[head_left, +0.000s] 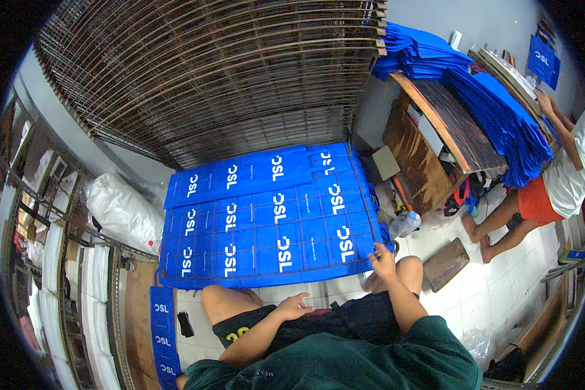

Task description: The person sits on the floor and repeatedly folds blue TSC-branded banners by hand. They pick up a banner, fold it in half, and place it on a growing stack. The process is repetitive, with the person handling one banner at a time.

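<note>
**Blue printed sheets on a low rack, with both my hands at its near side**

The blue sheets (253,218), marked with white print, lie flat in rows at the centre of the scene, directly before my knees. Thin lines of a wire grid (270,227) cross the near and middle rows. My right hand (381,260) is at the near right corner of the sheets, its fingers partly bent and slightly spread; I cannot tell whether they touch the edge. My left hand (294,307) is above my lap, short of the near edge, with thumb and fingers apart and nothing visible in it.

Beyond the sheets, a tall stack of wire racks (227,84) leans up and over their far side. To the left are a bulky white plastic bag (123,211) and shelving (55,260); at near left, a dark phone (186,324) lies on the tiled floor beside a blue printed strip (164,335). To the right are a clear bottle (407,224) and a brown block (446,264). At far right, blue piles (500,117) overhang a wooden cabinet (422,140), where a co-worker (569,172) in a white top and red-orange shorts reaches toward a work surface.
</note>
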Demonstrator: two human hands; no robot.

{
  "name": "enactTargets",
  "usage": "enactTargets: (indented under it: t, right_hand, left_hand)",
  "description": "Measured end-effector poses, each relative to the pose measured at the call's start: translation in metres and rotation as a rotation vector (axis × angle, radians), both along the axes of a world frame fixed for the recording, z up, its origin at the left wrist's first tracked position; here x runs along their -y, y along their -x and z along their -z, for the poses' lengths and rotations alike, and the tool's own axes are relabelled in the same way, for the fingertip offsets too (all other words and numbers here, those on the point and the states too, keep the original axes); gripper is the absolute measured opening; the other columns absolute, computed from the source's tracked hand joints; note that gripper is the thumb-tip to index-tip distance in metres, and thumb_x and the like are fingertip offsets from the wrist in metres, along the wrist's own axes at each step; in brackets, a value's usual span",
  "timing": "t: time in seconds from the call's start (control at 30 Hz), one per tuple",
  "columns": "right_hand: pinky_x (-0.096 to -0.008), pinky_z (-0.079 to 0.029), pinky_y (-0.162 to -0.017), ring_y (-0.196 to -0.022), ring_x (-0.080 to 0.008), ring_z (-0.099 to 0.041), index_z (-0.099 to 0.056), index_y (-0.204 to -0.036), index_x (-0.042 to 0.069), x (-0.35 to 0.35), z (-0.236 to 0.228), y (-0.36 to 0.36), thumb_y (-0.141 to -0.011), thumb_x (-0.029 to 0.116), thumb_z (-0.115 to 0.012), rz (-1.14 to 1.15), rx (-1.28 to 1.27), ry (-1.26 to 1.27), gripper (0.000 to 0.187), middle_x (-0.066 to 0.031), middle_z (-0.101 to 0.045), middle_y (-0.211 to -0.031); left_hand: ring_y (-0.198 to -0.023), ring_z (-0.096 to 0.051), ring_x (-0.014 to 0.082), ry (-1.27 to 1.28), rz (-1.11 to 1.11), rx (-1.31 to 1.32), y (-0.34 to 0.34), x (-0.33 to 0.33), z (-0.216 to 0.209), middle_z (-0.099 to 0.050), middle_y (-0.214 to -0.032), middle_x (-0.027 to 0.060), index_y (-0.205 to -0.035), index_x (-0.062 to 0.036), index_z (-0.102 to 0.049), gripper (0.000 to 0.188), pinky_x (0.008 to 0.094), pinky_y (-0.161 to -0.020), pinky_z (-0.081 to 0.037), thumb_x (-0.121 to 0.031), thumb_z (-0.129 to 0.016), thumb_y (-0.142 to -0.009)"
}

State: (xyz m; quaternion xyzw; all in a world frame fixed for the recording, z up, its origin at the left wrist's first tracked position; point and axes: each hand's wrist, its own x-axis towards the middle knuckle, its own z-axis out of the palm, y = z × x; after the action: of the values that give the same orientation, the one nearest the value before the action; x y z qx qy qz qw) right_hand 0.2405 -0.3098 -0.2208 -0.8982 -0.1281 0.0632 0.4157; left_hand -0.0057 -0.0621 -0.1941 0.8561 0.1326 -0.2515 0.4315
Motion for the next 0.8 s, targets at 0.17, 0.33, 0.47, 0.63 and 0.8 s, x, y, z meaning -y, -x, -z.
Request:
enactTargets:
  t: [0.17,0.33,0.47,0.63,0.8]
  right_hand:
    - [-0.0389,-0.047,-0.072,-0.079,-0.0306,-0.061,-0.052,-0.114,0.007,0.001,0.003,-0.001,-0.072,0.019,-0.064,0.003,-0.008,-0.012,0.046,-0.0156,-0.063,-0.087]
    - [-0.0359,-0.048,-0.069,-0.079,-0.0257,-0.061,-0.050,-0.117,0.007,-0.006,-0.034,0.001,-0.074,0.016,-0.063,0.016,0.024,-0.175,0.045,-0.0150,-0.063,-0.086]
    - [-0.0296,-0.047,-0.069,-0.077,-0.0145,-0.056,-0.046,-0.121,0.004,-0.003,-0.113,-0.010,-0.079,0.013,-0.061,-0.012,-0.007,-0.614,0.045,-0.0071,-0.059,-0.086]
    - [-0.0266,-0.045,-0.077,-0.085,-0.0118,-0.055,-0.046,-0.121,0.003,0.038,-0.206,-0.070,-0.080,0.013,-0.061,0.049,0.303,-0.602,0.044,-0.0055,-0.057,-0.093]
    - [-0.0224,-0.045,-0.058,-0.067,-0.0098,-0.055,-0.046,-0.118,0.004,0.076,-0.317,-0.131,-0.080,0.016,-0.062,0.275,0.512,-0.806,0.043,-0.0043,-0.055,-0.090]
  left_hand:
    - [-0.088,-0.060,0.0300,-0.019,0.006,0.001,0.000,-0.001,0.003,-0.063,-0.093,0.0137,-0.124,-0.0097,-0.044,0.069,0.0367,-0.080,-0.046,-0.052,-0.061,-0.072]
    - [-0.088,-0.061,0.0265,-0.020,0.014,-0.034,0.000,-0.002,0.011,-0.062,-0.096,0.0123,-0.127,-0.0112,-0.040,0.073,0.0372,-0.080,-0.046,-0.055,-0.061,-0.072]
    - [-0.091,-0.059,0.0300,-0.033,-0.001,-0.062,0.001,0.000,-0.001,-0.062,-0.098,0.0140,-0.126,-0.0114,-0.043,0.070,0.0372,-0.081,-0.045,-0.052,-0.062,-0.072]
    - [-0.090,-0.060,0.0293,-0.006,0.021,-0.043,-0.005,0.000,0.011,-0.062,-0.097,0.0138,-0.125,-0.0100,-0.043,0.072,0.0368,-0.081,-0.045,-0.053,-0.063,-0.071]
    - [-0.096,-0.058,0.0267,-0.031,-0.021,-0.105,-0.004,0.000,0.007,-0.061,-0.099,0.0130,-0.126,-0.0080,-0.043,0.075,0.0352,-0.083,-0.044,-0.052,-0.065,-0.069]
